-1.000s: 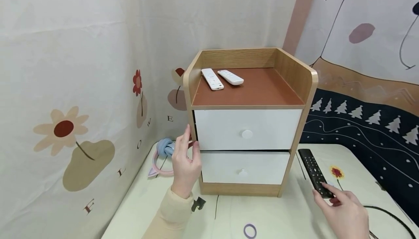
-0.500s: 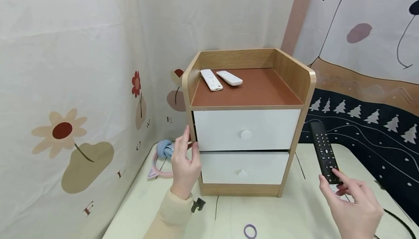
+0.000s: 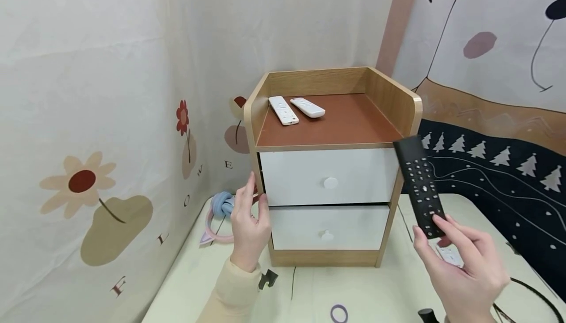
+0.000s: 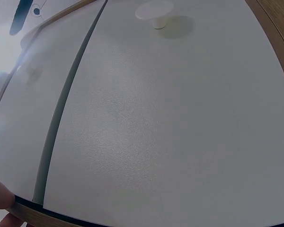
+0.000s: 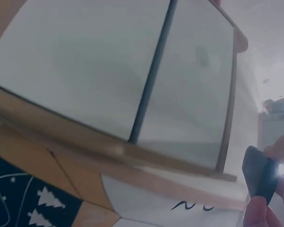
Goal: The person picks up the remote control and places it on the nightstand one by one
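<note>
A black remote control [image 3: 421,190] is pinched near its lower end by my right hand [image 3: 464,269], raised off the table in front of the right side of a small two-drawer cabinet [image 3: 336,259]. In the right wrist view the end of the remote [image 5: 258,172] shows between thumb and fingers. My left hand [image 3: 248,224] rests against the cabinet's left side, fingers pointing up and thumb at the front edge. Two white remotes, one on the left [image 3: 283,110] and one on its right [image 3: 308,107], lie on the brown top shelf.
A blue and pink knotted headband-like item [image 3: 222,205] lies left of the cabinet. A purple ring [image 3: 339,313] and a small dark clip-like piece [image 3: 268,279] are on the table. A white object [image 3: 450,255] and a black cable [image 3: 537,293] are by the right hand.
My right hand has lifted the black remote from the table and carried it up, then left towards the cabinet. The left hand stays at the cabinet's side.
</note>
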`<state>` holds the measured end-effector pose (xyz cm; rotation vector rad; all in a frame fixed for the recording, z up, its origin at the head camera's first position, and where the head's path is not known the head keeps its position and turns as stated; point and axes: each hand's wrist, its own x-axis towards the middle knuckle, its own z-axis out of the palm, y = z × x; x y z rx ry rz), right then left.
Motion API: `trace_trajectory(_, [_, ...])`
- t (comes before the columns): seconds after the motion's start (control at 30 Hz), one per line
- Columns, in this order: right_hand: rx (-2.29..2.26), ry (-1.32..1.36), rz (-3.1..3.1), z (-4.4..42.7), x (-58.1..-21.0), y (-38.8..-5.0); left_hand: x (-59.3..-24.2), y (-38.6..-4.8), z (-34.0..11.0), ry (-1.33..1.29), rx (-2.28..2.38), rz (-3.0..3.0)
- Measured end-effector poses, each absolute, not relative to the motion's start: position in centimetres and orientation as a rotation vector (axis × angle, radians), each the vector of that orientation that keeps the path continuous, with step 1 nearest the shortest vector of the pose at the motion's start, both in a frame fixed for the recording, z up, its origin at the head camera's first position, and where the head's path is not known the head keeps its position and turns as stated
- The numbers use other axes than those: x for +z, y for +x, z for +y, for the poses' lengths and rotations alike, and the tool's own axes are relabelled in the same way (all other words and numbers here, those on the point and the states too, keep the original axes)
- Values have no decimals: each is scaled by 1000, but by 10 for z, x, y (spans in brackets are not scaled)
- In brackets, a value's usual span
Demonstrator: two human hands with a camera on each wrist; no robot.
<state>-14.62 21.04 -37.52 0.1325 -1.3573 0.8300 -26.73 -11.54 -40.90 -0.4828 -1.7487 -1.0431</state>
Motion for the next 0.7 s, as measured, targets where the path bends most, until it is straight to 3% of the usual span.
trace_trajectory(0.23, [773,239,-1530,204,-360,-158,-407,-263,-115,-469,-1070,-1776])
trace_trajectory(0.7, [623,207,-1782,190,-321,-173,-407,-265,-115,-479,-1027,-1755])
